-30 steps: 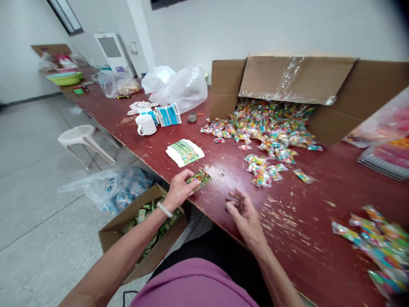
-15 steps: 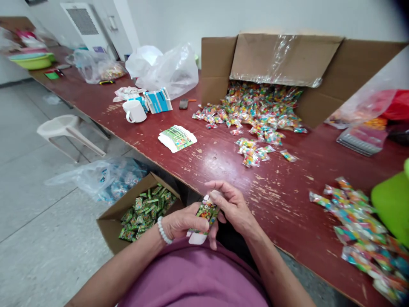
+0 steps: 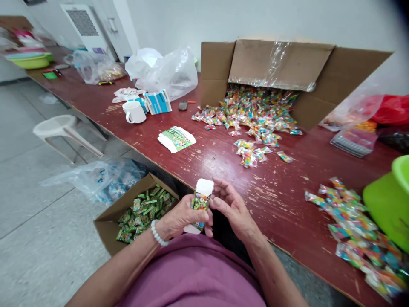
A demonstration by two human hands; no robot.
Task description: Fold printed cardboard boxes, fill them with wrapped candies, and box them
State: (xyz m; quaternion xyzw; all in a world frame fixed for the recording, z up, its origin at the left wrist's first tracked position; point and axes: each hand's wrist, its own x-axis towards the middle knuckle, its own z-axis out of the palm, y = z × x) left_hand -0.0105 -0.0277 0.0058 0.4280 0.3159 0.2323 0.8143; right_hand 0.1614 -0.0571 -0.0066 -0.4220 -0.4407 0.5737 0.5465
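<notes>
the left hand (image 3: 181, 216) is pinching a small box (image 3: 200, 202) at the lower centre of the frame; the right hand (image 3: 234, 211) is curving half-open just beside it, contact unclear. a carton (image 3: 108, 228) of green packets (image 3: 145, 213) is standing at lower left.

Pale wall (image 3: 255, 19), grey floor (image 3: 41, 247), white stool (image 3: 56, 126)

The left hand (image 3: 182, 216) grips a small green printed carton (image 3: 202, 201), its white flaps out at both ends; the right hand (image 3: 232, 209) curves loosely just beside it, contact unclear. On the red surface (image 3: 281, 196) lie 1 flattened printed carton (image 3: 177, 140), 1 white mug (image 3: 134, 112) and wrapped candies (image 3: 255, 114) spilling from a cardboard box (image 3: 283, 64). Below, a lower box (image 3: 105, 228) holds green packets (image 3: 143, 213), near a white stool (image 3: 59, 126).
</notes>
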